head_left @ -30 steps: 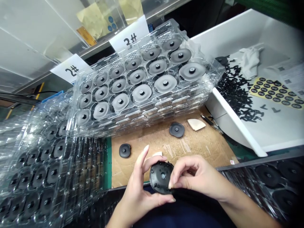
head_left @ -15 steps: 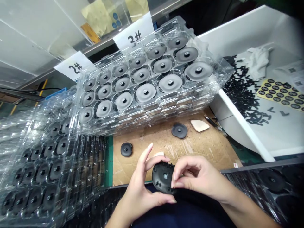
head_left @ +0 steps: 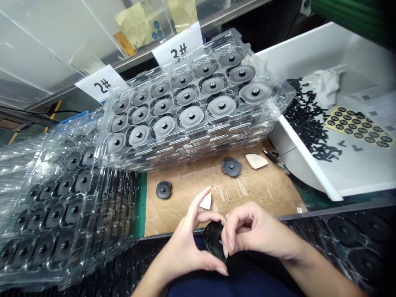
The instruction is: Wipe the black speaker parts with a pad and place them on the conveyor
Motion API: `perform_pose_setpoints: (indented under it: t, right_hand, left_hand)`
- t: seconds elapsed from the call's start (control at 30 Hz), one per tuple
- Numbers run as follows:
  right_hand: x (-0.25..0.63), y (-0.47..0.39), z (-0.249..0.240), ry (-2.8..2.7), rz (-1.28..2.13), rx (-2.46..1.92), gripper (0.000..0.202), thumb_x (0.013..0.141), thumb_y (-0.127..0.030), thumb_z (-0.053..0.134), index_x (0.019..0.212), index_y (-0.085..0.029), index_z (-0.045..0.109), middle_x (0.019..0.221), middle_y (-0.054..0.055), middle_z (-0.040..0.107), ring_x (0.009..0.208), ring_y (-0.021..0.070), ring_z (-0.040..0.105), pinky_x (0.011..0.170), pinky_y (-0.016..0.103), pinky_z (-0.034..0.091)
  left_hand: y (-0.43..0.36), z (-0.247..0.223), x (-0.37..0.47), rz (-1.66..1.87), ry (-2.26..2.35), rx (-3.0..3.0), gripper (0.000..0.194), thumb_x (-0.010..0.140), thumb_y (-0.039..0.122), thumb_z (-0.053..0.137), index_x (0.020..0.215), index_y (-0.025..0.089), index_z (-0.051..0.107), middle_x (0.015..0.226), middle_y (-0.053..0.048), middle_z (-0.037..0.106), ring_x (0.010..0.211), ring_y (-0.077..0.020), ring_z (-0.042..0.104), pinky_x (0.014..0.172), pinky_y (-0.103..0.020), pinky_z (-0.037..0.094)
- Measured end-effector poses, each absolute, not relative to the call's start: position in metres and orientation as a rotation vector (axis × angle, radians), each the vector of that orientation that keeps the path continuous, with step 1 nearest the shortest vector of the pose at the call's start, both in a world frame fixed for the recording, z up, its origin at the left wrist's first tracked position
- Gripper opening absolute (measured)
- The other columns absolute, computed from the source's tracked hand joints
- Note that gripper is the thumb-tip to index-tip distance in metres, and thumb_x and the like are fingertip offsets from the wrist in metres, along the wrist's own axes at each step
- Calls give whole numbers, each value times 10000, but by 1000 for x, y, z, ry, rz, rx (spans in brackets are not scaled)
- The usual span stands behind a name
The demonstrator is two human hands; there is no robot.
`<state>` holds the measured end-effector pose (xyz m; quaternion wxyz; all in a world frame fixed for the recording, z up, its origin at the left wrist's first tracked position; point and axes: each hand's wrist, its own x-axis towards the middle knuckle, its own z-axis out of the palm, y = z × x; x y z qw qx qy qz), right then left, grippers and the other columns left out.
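Observation:
My left hand (head_left: 193,239) grips a round black plastic disc (head_left: 212,239) by its edge, thumb below and fingers above, the index finger stretched out. The disc is tilted, so its face shows only in part. At the disc's right side, the fingertips of my right hand (head_left: 247,233) are pinched together against it; whatever may be between them is hidden. Beyond my hands, two dark discs with small central studs, one on the left (head_left: 163,189) and one on the right (head_left: 231,167), lie on a cardboard sheet (head_left: 182,214). A pale wedge-shaped piece (head_left: 206,201) lies just past my left fingers.
A stack of clear trays (head_left: 198,136) filled with grey discs stands behind the cardboard; more trays (head_left: 83,214) are at left. A white bin (head_left: 312,161) at right holds small black parts (head_left: 306,119) and a sticker sheet (head_left: 359,126). A second pale wedge (head_left: 256,161) lies near a pen (head_left: 272,156).
The black disc has turned more edge-on and moved slightly down in my left hand. My right fingertips have shifted a little with it. The whole view has moved slightly.

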<state>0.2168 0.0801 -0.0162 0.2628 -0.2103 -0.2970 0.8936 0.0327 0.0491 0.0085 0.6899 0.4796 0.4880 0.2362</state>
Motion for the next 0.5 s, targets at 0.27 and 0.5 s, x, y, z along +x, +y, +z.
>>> perform_pose_setpoints:
  t: [0.27,0.5]
  right_hand:
    - [221,71,-15,-838,2370,-601,124,702,-67,698,629,-117,612,721,14,689,658,61,630,660,166,497]
    - [220,71,-17,-832,2362,-686,87,697,-125,719,673,-137,637,737,23,712,692,100,666,681,202,515]
  left_hand:
    - [46,12,32,540,1117,1153,1091,509,454,770,1362,347,98,1030,1,635,1043,-206,557,1007,-352,259]
    - [42,9,27,564,1131,1205,1081,534,343,795,1349,409,87,1139,4,602,1112,-207,520,1021,-372,240]
